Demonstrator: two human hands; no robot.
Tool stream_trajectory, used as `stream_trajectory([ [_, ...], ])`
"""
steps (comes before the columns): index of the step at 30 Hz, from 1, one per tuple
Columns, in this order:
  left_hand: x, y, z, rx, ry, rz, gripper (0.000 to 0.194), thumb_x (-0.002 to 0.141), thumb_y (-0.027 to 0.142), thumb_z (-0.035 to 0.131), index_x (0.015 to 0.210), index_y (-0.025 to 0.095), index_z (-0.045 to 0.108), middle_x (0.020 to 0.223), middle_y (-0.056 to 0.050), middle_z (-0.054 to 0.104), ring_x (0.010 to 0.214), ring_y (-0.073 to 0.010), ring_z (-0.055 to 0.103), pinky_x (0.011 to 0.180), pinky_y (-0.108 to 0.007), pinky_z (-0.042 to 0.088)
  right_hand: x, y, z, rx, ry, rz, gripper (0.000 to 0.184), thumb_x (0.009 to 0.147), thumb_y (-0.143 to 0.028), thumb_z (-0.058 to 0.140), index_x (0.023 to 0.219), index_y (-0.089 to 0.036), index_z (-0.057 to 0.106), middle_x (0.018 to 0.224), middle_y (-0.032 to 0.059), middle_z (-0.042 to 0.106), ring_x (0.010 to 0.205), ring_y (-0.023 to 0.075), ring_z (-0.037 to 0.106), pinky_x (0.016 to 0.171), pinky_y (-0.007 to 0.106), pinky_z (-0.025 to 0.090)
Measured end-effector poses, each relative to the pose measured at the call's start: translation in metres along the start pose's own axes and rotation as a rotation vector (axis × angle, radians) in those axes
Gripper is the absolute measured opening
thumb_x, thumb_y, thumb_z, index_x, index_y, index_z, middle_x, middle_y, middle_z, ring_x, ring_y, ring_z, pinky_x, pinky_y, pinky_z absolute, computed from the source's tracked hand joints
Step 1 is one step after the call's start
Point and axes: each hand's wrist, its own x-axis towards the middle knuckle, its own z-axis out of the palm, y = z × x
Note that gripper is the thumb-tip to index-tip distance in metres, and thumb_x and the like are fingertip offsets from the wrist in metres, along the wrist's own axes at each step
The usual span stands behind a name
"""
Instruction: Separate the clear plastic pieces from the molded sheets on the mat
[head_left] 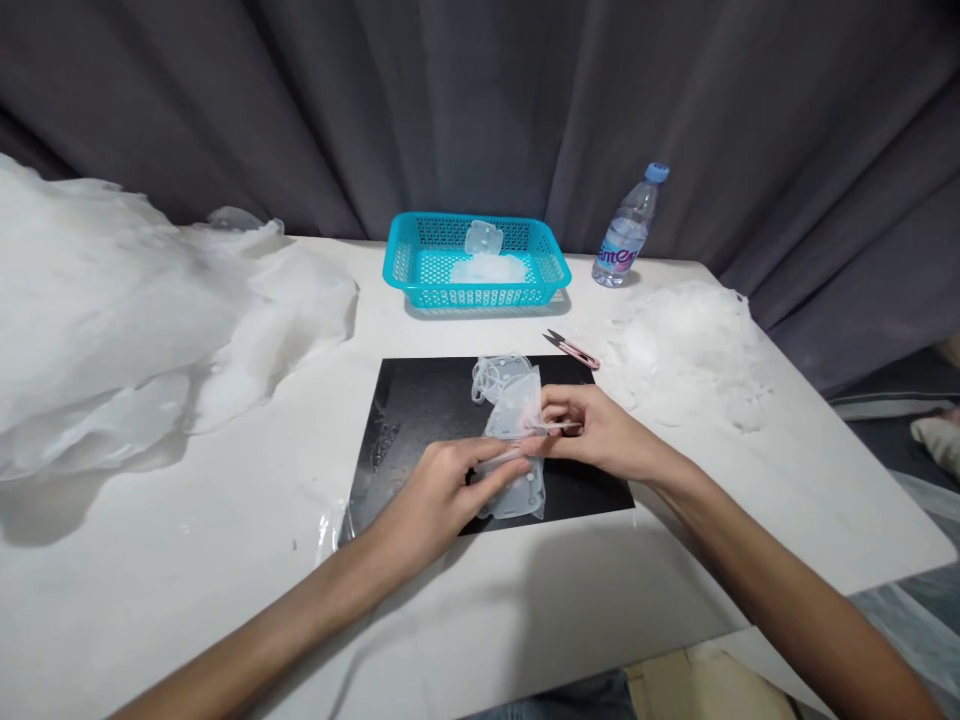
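Observation:
A translucent white molded sheet (512, 490) with small round bumps hangs folded over the black mat (427, 400). My left hand (457, 475) is closed on it, thumb and fingers pinching the fold from the left. From the right, my right hand (592, 430) pinches a thin strip (559, 426) at the sheet's edge, close to the left fingertips. Whether the strip is still joined to the sheet, I cannot tell. Behind the hands, a loop of thin white trimmings (489, 382) lies on the mat. Just beyond the mat rest pink-handled thread snips (574, 350), blades pointing left.
A blue perforated basket (480, 295) at the back holds several translucent pieces. To its right stands a water bottle (626, 235). A large heap of translucent sheets (135, 320) fills the left side, and a pile of white scraps (690, 345) lies at right. A grey curtain (480, 110) hangs behind.

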Motion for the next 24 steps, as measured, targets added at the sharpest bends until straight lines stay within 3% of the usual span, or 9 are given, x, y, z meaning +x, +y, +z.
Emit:
stream_trajectory([
  [3, 0.000, -0.001, 0.002, 0.097, 0.008, 0.074, 0.037, 0.106, 0.044, 0.054, 0.094, 0.017, 0.077, 0.075, 0.000, 0.070, 0.062, -0.0149, 0.058, 0.061, -0.023, 0.042, 0.001, 0.003, 0.004, -0.029, 0.032, -0.024, 0.024, 0.079, -0.032, 0.082, 0.090, -0.017, 0.068, 0.083, 0.0000, 0.068, 0.077, 0.0155, 0.062, 0.073, 0.027, 0.047],
  [6, -0.005, -0.001, 0.013, 0.311, 0.071, 0.334, 0.029, 0.107, 0.023, 0.047, 0.106, 0.016, 0.074, 0.092, -0.008, 0.076, 0.080, -0.0209, 0.069, 0.075, -0.029, 0.051, 0.006, 0.008, 0.013, -0.051, 0.092, -0.051, 0.021, 0.076, -0.022, 0.074, 0.095, -0.018, 0.066, 0.086, 0.0005, 0.069, 0.080, 0.0175, 0.063, 0.076, 0.028, 0.048],
  [8, -0.009, 0.002, 0.021, 0.451, 0.127, 0.526, 0.032, 0.104, 0.011, 0.042, 0.104, 0.015, 0.073, 0.093, -0.011, 0.076, 0.087, -0.0236, 0.071, 0.082, -0.032, 0.053, 0.012, 0.013, 0.017, -0.218, 0.221, -0.052, 0.018, 0.073, -0.017, 0.069, 0.091, -0.019, 0.065, 0.083, 0.0006, 0.068, 0.079, 0.0187, 0.062, 0.075, 0.029, 0.048],
  [10, -0.014, 0.004, 0.026, 0.486, 0.145, 0.598, 0.032, 0.103, 0.007, 0.041, 0.103, 0.016, 0.072, 0.088, -0.010, 0.074, 0.086, -0.0231, 0.070, 0.082, -0.032, 0.054, 0.016, 0.018, 0.015, -0.420, 0.348, -0.041, 0.015, 0.073, -0.015, 0.066, 0.087, -0.019, 0.064, 0.079, 0.0004, 0.066, 0.076, 0.0188, 0.060, 0.072, 0.029, 0.045],
  [12, -0.014, 0.005, 0.024, 0.424, 0.147, 0.507, 0.027, 0.105, 0.013, 0.044, 0.100, 0.017, 0.070, 0.084, -0.007, 0.072, 0.081, -0.0209, 0.068, 0.078, -0.030, 0.052, 0.018, 0.021, 0.009, -0.477, 0.381, -0.045, 0.017, 0.077, -0.015, 0.064, 0.094, -0.019, 0.066, 0.081, 0.0008, 0.067, 0.074, 0.0183, 0.060, 0.071, 0.029, 0.045],
  [15, -0.008, 0.000, 0.012, 0.211, 0.129, 0.176, 0.026, 0.107, 0.032, 0.049, 0.093, 0.019, 0.066, 0.077, -0.001, 0.067, 0.067, -0.0154, 0.061, 0.067, -0.026, 0.047, 0.015, 0.022, -0.001, -0.282, 0.269, -0.086, 0.026, 0.085, -0.022, 0.065, 0.111, -0.019, 0.065, 0.094, 0.0028, 0.073, 0.080, 0.0186, 0.065, 0.076, 0.029, 0.049],
  [18, 0.002, -0.010, 0.001, -0.053, 0.100, -0.070, 0.033, 0.103, 0.049, 0.054, 0.093, 0.019, 0.065, 0.072, 0.003, 0.063, 0.061, -0.0131, 0.057, 0.059, -0.023, 0.042, 0.008, 0.017, -0.006, -0.101, 0.192, -0.066, 0.022, 0.092, -0.033, 0.068, 0.108, -0.019, 0.062, 0.094, 0.0041, 0.076, 0.090, 0.0203, 0.070, 0.086, 0.032, 0.051],
  [21, 0.008, -0.016, -0.001, -0.288, 0.099, -0.141, 0.034, 0.099, 0.053, 0.060, 0.095, 0.019, 0.062, 0.074, 0.002, 0.066, 0.065, -0.0142, 0.060, 0.061, -0.022, 0.044, 0.001, 0.011, -0.007, -0.061, 0.161, -0.022, 0.024, 0.096, -0.041, 0.068, 0.103, -0.019, 0.063, 0.094, 0.0048, 0.078, 0.094, 0.0206, 0.071, 0.089, 0.032, 0.050],
  [24, 0.009, -0.016, 0.003, -0.432, 0.108, -0.154, 0.032, 0.096, 0.051, 0.065, 0.097, 0.019, 0.058, 0.071, 0.003, 0.065, 0.063, -0.0130, 0.059, 0.061, -0.021, 0.044, -0.001, 0.011, -0.004, -0.076, 0.096, 0.038, 0.030, 0.091, -0.046, 0.074, 0.092, -0.017, 0.069, 0.089, 0.0032, 0.075, 0.086, 0.0189, 0.068, 0.081, 0.030, 0.049],
])
